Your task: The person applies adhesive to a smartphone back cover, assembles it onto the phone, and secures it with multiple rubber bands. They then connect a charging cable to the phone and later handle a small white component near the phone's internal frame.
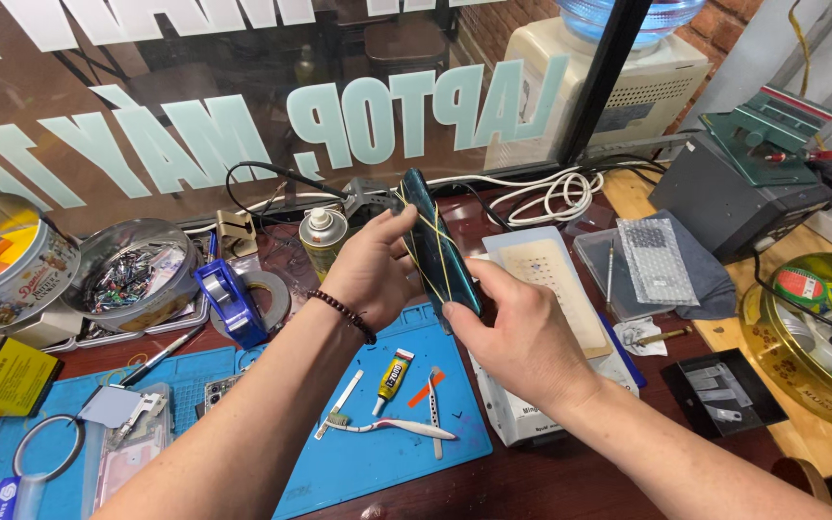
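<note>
Both my hands hold a dark teal phone (438, 246) upright and edge-on above the blue work mat (358, 453). Thin yellow rubber bands wrap around the phone. My left hand (373, 270), with a dark bead bracelet at the wrist, grips the phone's upper left side, thumb near the top. My right hand (517, 332) pinches its lower edge from the right. On the mat below lie a small yellow glue tube (394, 377), a white toothbrush (392, 426), an orange pry tool (426, 389) and metal tweezers (433, 409).
A blue tape dispenser (228, 300), a spray can (323, 239) and round tins (132, 274) of small parts stand at the left. A white box (522, 404) with a beige pad sits right of the mat. Cables, a grey machine (734, 197) and a gold tin (811, 337) fill the right side.
</note>
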`<move>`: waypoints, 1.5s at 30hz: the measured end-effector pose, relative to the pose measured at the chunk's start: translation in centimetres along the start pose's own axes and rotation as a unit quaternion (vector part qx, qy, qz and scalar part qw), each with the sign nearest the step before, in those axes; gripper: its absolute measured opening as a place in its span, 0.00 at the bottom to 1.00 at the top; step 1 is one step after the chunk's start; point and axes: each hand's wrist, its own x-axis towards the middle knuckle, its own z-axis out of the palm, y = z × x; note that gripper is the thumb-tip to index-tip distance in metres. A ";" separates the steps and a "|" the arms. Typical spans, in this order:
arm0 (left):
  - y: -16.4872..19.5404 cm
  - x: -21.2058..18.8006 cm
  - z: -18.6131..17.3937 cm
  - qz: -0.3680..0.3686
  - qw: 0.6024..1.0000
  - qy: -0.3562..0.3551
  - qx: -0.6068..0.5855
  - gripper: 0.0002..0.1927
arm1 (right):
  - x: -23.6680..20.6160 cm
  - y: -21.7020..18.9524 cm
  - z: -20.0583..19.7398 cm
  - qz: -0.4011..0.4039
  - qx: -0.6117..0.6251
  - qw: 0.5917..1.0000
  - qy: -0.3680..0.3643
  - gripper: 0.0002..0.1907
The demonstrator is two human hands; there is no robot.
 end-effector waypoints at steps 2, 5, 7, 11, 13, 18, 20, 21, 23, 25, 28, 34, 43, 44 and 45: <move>-0.4 0.2 -0.6 -0.004 1.000 -0.014 -0.006 0.12 | -0.2 -0.3 0.0 -0.032 -0.013 0.999 0.008 0.15; -1.1 0.7 -1.2 0.003 0.998 -0.042 -0.048 0.09 | -0.4 -0.7 -0.1 -0.067 -0.042 0.997 0.017 0.16; -1.5 1.1 -1.5 0.007 0.995 -0.065 -0.079 0.07 | -0.5 -0.9 -0.3 -0.066 -0.077 0.995 0.012 0.16; -2.2 1.2 -1.9 0.018 0.946 -0.266 -0.186 0.08 | -0.5 -1.1 -0.5 -0.148 -0.109 0.982 0.044 0.13; -2.1 1.2 -1.8 0.022 0.922 -0.323 -0.212 0.11 | -0.5 -1.3 -0.6 -0.163 -0.118 0.978 0.049 0.13; -1.6 0.6 -1.0 -0.019 0.989 -0.076 -0.125 0.11 | -0.6 -1.5 -0.6 -0.151 -0.125 0.980 0.041 0.12; -1.5 0.4 -0.8 -0.019 0.987 -0.089 -0.134 0.11 | -0.7 -1.6 -0.6 -0.142 -0.122 0.982 0.034 0.13; -1.5 0.2 -0.7 -0.019 0.986 -0.095 -0.139 0.12 | -0.7 -1.6 -0.6 -0.139 -0.114 0.983 0.030 0.15; -1.5 0.1 -0.6 -0.016 0.984 -0.110 -0.143 0.11 | -0.7 -1.7 -0.7 -0.106 -0.093 0.990 0.017 0.18; -1.5 -0.2 -0.4 -0.006 0.982 -0.127 -0.140 0.09 | -0.6 -1.8 -0.7 -0.046 -0.065 0.997 -0.003 0.21; -1.4 -0.8 0.2 0.017 0.982 -0.143 -0.122 0.10 | 0.4 -1.8 -0.5 -0.033 0.018 0.999 0.029 0.13; -1.4 -1.4 2.3 0.035 0.996 -0.049 -0.064 0.24 | 1.6 -1.2 -0.4 -0.072 -0.014 0.993 0.097 0.13; 2.5 -1.3 1.0 0.016 0.987 -0.120 0.102 0.12 | 3.5 0.3 -3.2 -0.120 -0.045 0.991 0.024 0.16; 3.3 -1.4 0.7 0.007 0.982 -0.133 0.136 0.12 | 3.6 0.5 -3.5 -0.107 -0.045 0.993 0.003 0.15; 3.9 -1.6 0.5 -0.002 0.974 -0.148 0.173 0.12 | 3.8 0.6 -3.7 -0.094 -0.043 0.995 -0.016 0.15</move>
